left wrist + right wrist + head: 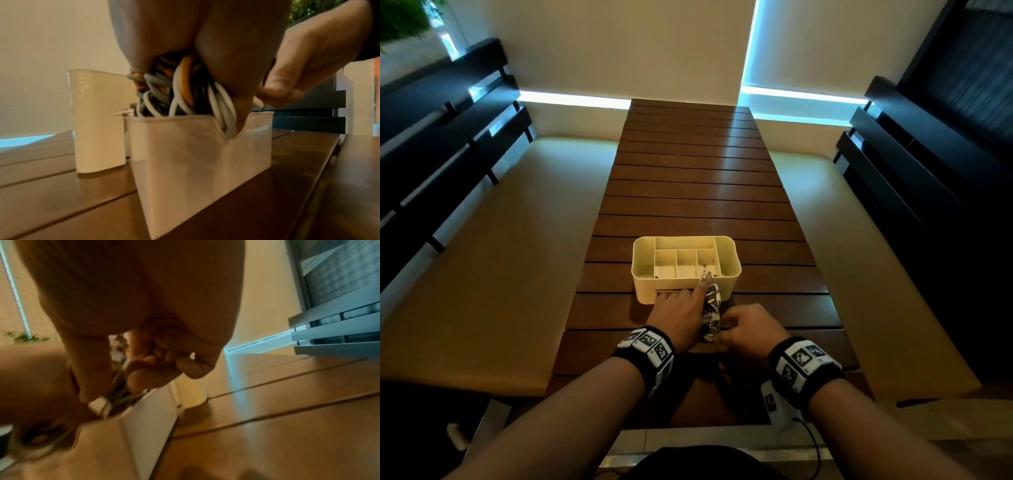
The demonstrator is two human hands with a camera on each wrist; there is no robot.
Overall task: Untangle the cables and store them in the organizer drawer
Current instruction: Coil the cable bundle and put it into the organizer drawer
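Observation:
My left hand reaches over the pulled-out drawer of the cream organizer. Its thumb and fingers hold a bundle of white, grey and orange cables that sits in the drawer and rises above its rim. The thumb reaches down into the notch in the drawer's front wall. Just right of it, my right hand is curled, and its fingertips pinch cable strands at the drawer's edge. A white plug lies beside them. My hands hide most of the drawer in the head view.
The organizer's top compartments hold almost nothing; a small white connector pokes up at the right one. All of it stands on a dark slatted wooden table. Cushioned benches with dark backrests run along both sides.

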